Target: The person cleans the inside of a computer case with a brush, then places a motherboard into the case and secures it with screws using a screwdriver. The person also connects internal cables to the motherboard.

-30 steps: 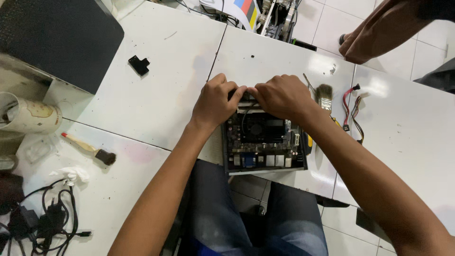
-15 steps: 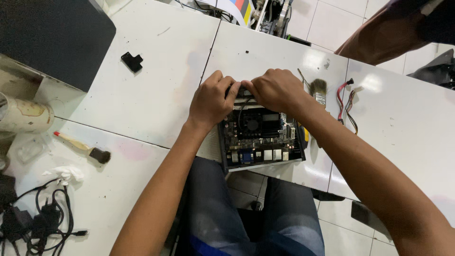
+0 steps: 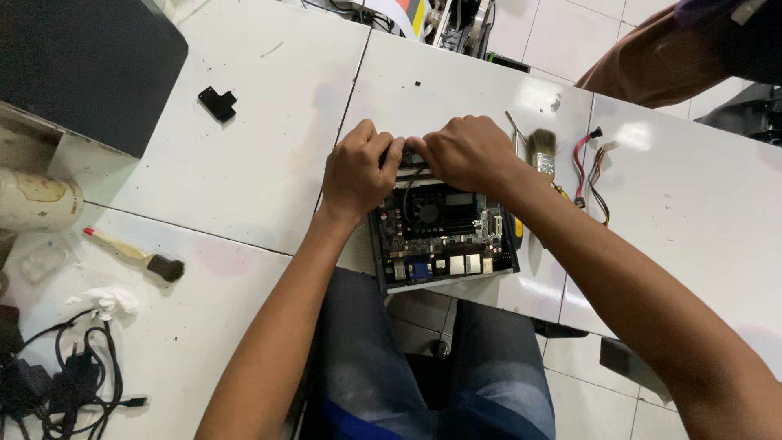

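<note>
While you lean over the white tabletop (image 3: 244,163), your left hand (image 3: 358,171) and right hand (image 3: 466,152) meet at the far edge of the small circuit board (image 3: 440,232). Both grips are pressed together, pinching a small dark part there; you cannot see what it is. The board lies just below both grips, toward you, its long side running left to right. A brush (image 3: 541,151) sits just right of your right hand.

Circuit board (image 3: 444,236) at table (image 3: 269,155) edge; brush (image 3: 541,151) right of it; cables (image 3: 590,167) farther right.
</note>
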